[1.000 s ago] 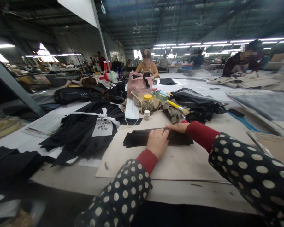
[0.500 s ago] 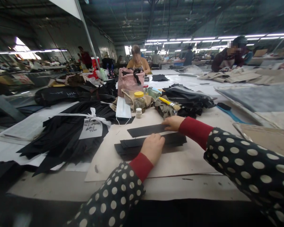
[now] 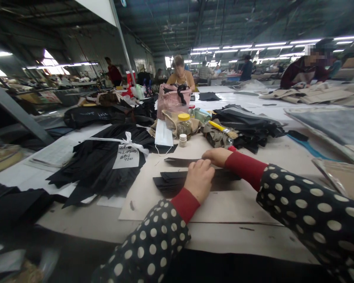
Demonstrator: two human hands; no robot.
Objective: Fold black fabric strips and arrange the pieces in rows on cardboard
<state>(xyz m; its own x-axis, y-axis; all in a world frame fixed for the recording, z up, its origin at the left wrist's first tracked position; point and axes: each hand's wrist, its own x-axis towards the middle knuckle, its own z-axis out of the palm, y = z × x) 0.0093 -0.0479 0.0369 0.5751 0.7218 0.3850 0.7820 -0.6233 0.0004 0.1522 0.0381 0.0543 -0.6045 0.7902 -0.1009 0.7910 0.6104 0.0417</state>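
Note:
A stack of black fabric strips (image 3: 171, 182) lies on a pale board (image 3: 153, 206) in front of me. Over its middle is my left hand (image 3: 200, 180), fingers bent together, their tips beside my right hand (image 3: 216, 156). A separate dark strip (image 3: 181, 162) lies behind the stack, and its right end runs under my right hand, whose fingers are closed on it. What my left fingertips hold, if anything, is hidden.
A tied black fabric bundle (image 3: 106, 165) with a written label (image 3: 126, 156) lies left. Behind are a face mask (image 3: 164, 133), a small white bottle (image 3: 183, 140), a yellow-lidded jar (image 3: 184, 125), a brush (image 3: 223, 129) and a pink bag (image 3: 172, 98). A person (image 3: 181, 76) works across the table.
My left hand has moved up and away from the stack toward my right hand. The rear strip now looks slightly tilted or curved. The whole view has shifted to the left.

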